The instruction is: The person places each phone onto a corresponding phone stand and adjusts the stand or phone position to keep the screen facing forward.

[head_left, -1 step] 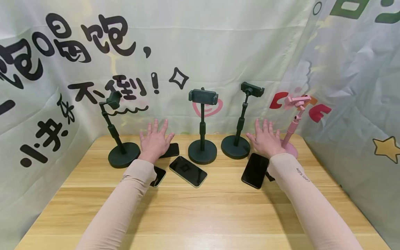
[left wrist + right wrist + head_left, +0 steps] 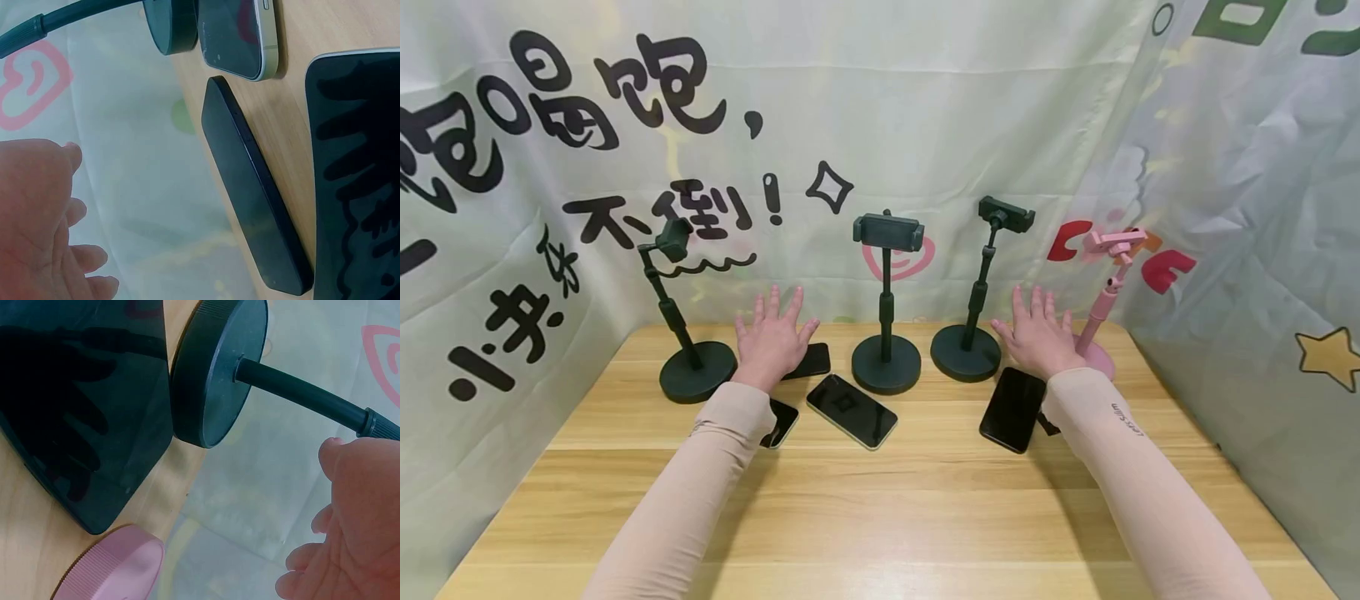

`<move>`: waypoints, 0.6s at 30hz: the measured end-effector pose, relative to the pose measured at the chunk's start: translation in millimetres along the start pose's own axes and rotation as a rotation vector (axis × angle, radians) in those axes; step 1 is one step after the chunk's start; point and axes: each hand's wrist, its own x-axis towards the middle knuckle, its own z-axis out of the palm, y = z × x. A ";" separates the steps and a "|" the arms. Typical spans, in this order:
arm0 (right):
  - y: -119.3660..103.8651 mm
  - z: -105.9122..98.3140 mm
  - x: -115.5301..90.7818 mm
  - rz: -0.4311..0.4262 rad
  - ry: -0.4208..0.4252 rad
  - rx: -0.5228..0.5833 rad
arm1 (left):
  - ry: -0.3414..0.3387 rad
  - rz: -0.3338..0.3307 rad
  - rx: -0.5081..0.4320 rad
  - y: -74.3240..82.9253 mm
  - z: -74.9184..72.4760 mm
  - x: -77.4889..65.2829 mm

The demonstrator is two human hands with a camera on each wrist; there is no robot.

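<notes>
My left hand (image 2: 771,346) hovers with fingers spread, holding nothing, between the left dark phone stand (image 2: 698,375) and the middle dark phone stand (image 2: 886,367). A black phone (image 2: 812,362) lies beside it, and another phone (image 2: 782,423) is partly hidden under the wrist. A light-edged phone (image 2: 852,412) rests in front of the middle stand. My right hand (image 2: 1037,333), also spread and holding nothing, is between the right dark phone stand (image 2: 965,353) and the pink phone stand (image 2: 1099,310). A large black phone (image 2: 1013,410) lies just below it.
A small black object (image 2: 1047,425) peeks out beside the right sleeve. The wooden table (image 2: 880,517) runs back to a printed cloth backdrop (image 2: 1000,108), which also closes off the left and right sides. The stands line the rear of the table.
</notes>
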 end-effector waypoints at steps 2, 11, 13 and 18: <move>0.2 1.7 0.4 0.000 -0.005 0.000 | -0.001 0.001 0.002 -0.8 1.0 -0.4; 1.6 1.3 -0.3 -0.006 -0.020 -0.006 | 0.002 0.006 0.000 0.4 -1.9 -2.3; 0.8 0.7 -0.7 -0.010 -0.014 -0.003 | 0.005 0.008 -0.002 0.2 -2.2 -2.2; -0.2 0.1 -0.6 -0.024 0.024 0.007 | 0.019 0.037 -0.009 -0.4 -2.1 -3.9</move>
